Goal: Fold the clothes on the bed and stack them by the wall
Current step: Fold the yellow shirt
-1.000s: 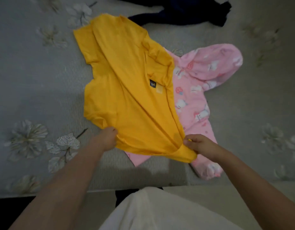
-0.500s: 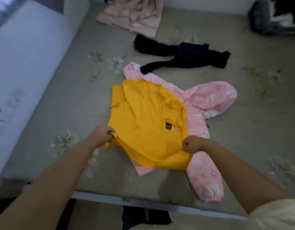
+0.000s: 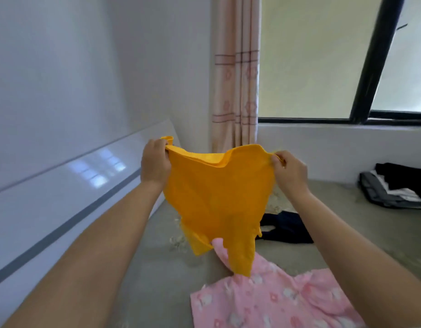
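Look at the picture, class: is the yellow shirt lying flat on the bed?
No: the left hand and right hand hold the yellow shirt up in the air by its top edge, above the bed.

The yellow shirt [image 3: 216, 197], flat on the bed before, now hangs lifted between both raised hands.

Two bare forearms enter from the bottom edge. No sleeve shows on either arm in this view; both are uncovered from the frame edge to the wrist. Left hand [image 3: 155, 163]: no ring, watch or band visible. Right hand [image 3: 290, 172]: a small gold-coloured glint at one finger, possibly a ring, too small to tell. Nails not readable. No markings on either arm.
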